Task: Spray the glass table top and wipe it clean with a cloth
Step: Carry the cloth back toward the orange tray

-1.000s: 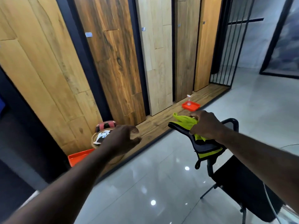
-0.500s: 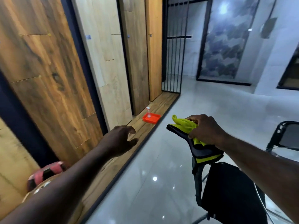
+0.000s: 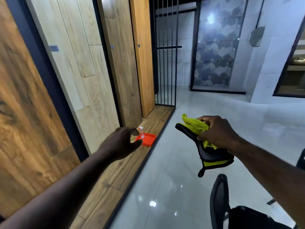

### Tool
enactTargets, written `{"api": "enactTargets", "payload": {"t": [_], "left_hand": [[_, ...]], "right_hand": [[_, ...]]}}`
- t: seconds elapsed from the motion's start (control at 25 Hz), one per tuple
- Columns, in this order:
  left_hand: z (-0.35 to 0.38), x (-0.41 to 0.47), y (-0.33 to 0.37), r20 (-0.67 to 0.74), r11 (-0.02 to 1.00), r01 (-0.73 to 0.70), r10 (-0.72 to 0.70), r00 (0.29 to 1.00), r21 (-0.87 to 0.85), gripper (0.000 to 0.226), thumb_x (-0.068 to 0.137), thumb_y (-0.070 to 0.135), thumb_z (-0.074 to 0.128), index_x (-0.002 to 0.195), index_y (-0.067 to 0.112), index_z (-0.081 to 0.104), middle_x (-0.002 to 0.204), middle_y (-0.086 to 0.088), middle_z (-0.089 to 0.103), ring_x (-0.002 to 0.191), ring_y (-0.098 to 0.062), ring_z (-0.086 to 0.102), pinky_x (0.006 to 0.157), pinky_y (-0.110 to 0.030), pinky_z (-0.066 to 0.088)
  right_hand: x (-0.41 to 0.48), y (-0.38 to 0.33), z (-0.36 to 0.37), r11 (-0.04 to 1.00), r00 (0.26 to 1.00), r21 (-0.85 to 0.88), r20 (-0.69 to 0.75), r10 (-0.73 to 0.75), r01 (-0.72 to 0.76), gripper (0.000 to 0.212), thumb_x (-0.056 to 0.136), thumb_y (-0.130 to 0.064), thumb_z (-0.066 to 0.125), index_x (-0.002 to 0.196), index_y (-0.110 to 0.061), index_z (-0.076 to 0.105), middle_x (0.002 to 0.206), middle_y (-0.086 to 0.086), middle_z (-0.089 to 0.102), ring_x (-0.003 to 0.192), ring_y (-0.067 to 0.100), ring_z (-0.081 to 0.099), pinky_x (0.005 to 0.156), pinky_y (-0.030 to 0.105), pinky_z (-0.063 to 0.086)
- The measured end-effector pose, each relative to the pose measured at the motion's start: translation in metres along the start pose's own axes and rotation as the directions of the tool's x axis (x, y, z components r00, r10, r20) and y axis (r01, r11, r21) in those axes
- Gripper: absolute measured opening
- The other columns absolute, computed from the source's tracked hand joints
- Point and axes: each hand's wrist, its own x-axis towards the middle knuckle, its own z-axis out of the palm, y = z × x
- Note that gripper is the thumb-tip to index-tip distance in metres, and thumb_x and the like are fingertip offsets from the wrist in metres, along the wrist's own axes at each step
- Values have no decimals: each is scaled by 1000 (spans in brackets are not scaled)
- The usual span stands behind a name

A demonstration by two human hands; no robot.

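Left hand outstretched at mid-height, a person extends an arm along a showroom aisle, the fingers loosely curled, thumb and forefinger parted, nothing held between them. Right hand grips a bunched cloth, lime-yellow with black trim. Its fingers curl over the top of the fabric, the thumb presses from the near side, and a folded black-edged end with a small loop hangs below the fist.

Beyond the left fingertips, a small clear spray bottle with a white trigger head stands upright in a shallow red tray, near the tray's far left corner. The tray sits on a wood-look strip that runs along the foot of the wall. It lies close to the strip's right edge, where a dark border divides the strip from the glossy pale floor. Neither hand touches bottle or tray.

Tall wood-grain panels in light and dark tones line the wall on the left, separated by dark frames. Black vertical bars close off the strip's far end, and a grey marbled slab stands against the back wall. At the lower right corner of the view, the curved back of a black chair rises beneath the right forearm. Ceiling lights glint off the floor tiles.
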Motion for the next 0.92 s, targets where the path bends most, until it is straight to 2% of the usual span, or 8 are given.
{"api": "enactTargets", "payload": {"t": [0.12, 0.2, 0.28, 0.4, 0.56, 0.76, 0.92], "left_hand": [[6, 74, -31, -9, 1000, -14, 14, 1000, -26, 27, 97, 45, 66, 117, 27, 68, 126, 7, 68, 114, -11, 62, 87, -31, 55], [12, 120, -52, -2, 999, -19, 19, 1000, -44, 27, 96, 45, 66, 116, 26, 69, 123, 7, 69, 111, -11, 64, 86, -33, 57], [24, 175, -77, -16, 997, -30, 29, 999, -74, 31, 96, 43, 68, 121, 24, 67, 125, 4, 69, 109, -12, 65, 86, -34, 59], [49, 262, -117, -16, 991, -78, 77, 997, -112, 38, 97, 40, 68, 129, 22, 63, 134, 3, 65, 118, -13, 62, 92, -32, 56], [65, 387, -158, 42, 980, -175, 180, 983, -91, 38, 98, 42, 65, 131, 25, 59, 138, 5, 61, 124, -12, 56, 96, -29, 52], [89, 546, -150, 77, 944, -317, 324, 943, -98, 38, 98, 44, 63, 129, 21, 63, 133, 2, 64, 120, -15, 59, 95, -37, 55], [132, 649, -129, 37, 916, -395, 398, 917, -69, 40, 97, 43, 66, 128, 18, 66, 129, -1, 69, 119, -17, 63, 93, -29, 48]], "right_hand": [[72, 1, 15, 1000, 1000, -3, -17, 23, -23, 64, 66, -11, 94, 123, -35, 77, 102, -1, 78, 94, 19, 71, 81, 27, 53], [118, 2, 22, 999, 999, -19, -19, 27, -28, 64, 66, -10, 94, 123, -35, 77, 99, -1, 77, 93, 19, 71, 81, 28, 54], [173, 7, 34, 999, 999, -34, -32, 31, -32, 65, 66, -10, 94, 123, -35, 77, 99, -2, 77, 91, 17, 70, 77, 25, 53], [253, 17, 56, 996, 997, -60, -57, 56, -60, 64, 66, -10, 94, 122, -36, 77, 98, -3, 77, 84, 9, 68, 67, 16, 47], [346, 24, 67, 989, 986, -62, -110, 124, -132, 62, 66, -9, 94, 120, -36, 77, 98, -4, 78, 80, 0, 65, 64, 12, 44], [442, 63, 58, 974, 955, -33, -202, 215, -226, 63, 66, -10, 95, 122, -33, 78, 93, -6, 77, 81, 5, 68, 67, 16, 48], [519, 122, 44, 963, 934, 14, -241, 263, -268, 63, 67, -9, 95, 122, -35, 78, 87, -12, 74, 80, -2, 65, 63, 14, 44]]}}
